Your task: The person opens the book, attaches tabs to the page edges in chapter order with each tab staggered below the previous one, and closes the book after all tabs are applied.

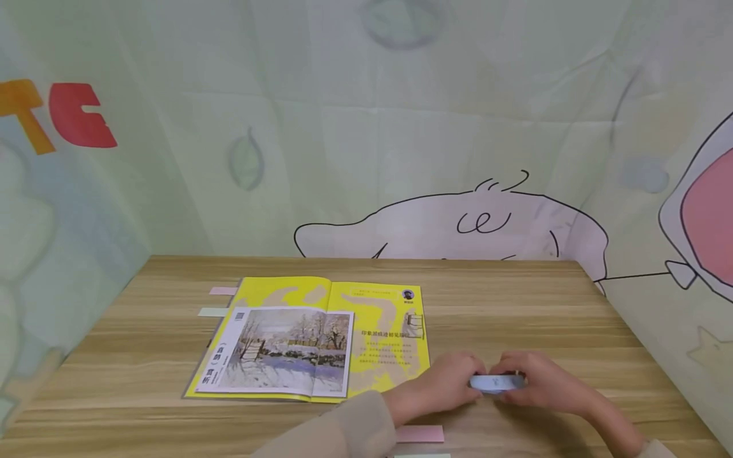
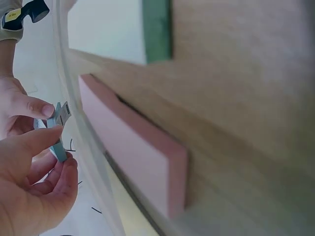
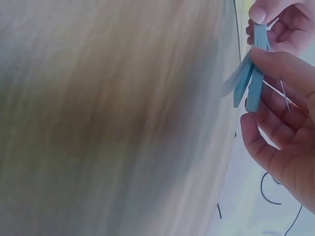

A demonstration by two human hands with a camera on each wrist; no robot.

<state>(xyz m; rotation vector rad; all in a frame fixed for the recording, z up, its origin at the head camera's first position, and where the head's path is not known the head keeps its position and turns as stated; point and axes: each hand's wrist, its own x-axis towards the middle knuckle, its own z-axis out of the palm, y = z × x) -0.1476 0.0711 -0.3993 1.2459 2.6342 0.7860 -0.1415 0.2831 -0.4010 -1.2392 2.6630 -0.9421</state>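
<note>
A light blue sticky note pad (image 1: 495, 383) is pinched between both hands, above the right front part of the table. My left hand (image 1: 443, 381) grips its left end with thumb and fingers. The right hand (image 1: 541, 381) holds the other end. From the right wrist view, the pad (image 3: 255, 91) splits into separate layers at its lower end, with a pale sheet (image 3: 237, 78) bent away from the stack. In front of the left hand, a pink sticky note pad (image 2: 133, 142) lies on the table beside a pale green pad (image 2: 108, 29).
An open magazine (image 1: 378, 366) with yellow pages and a snowy landscape print (image 1: 280, 356) lies left of the hands. A pink tab (image 1: 222, 291) and a pale tab (image 1: 212, 312) stick out past its left edge. A printed cloth backdrop (image 1: 343, 140) rises behind the wooden table (image 1: 515, 305).
</note>
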